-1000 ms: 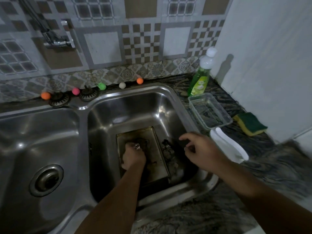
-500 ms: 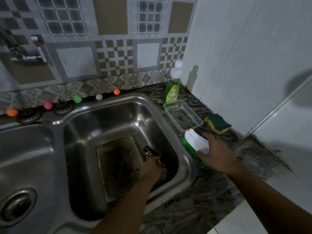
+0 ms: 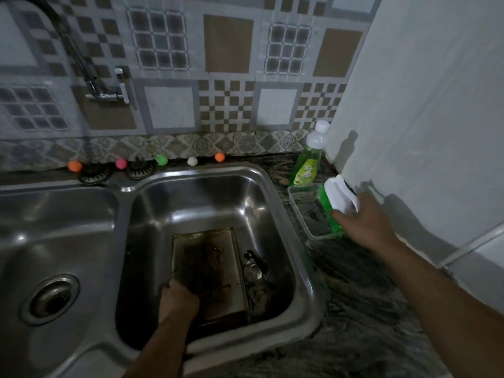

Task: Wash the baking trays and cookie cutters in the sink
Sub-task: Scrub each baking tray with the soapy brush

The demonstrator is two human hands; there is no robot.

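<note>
Steel walls of the right sink basin (image 3: 207, 197) close in on the baking tray (image 3: 208, 268), which lies flat on the bottom with bare floor behind it; dark metal pieces (image 3: 255, 271), perhaps cookie cutters, crowd its right edge; a soap bottle (image 3: 309, 159) and clear container (image 3: 305, 211) stand on the counter by the white wall; the left hand (image 3: 178, 300) rests curled on the tray's near-left corner; the right hand (image 3: 365, 222) grips a white-and-green scrub brush (image 3: 338, 199) over the container.
</note>
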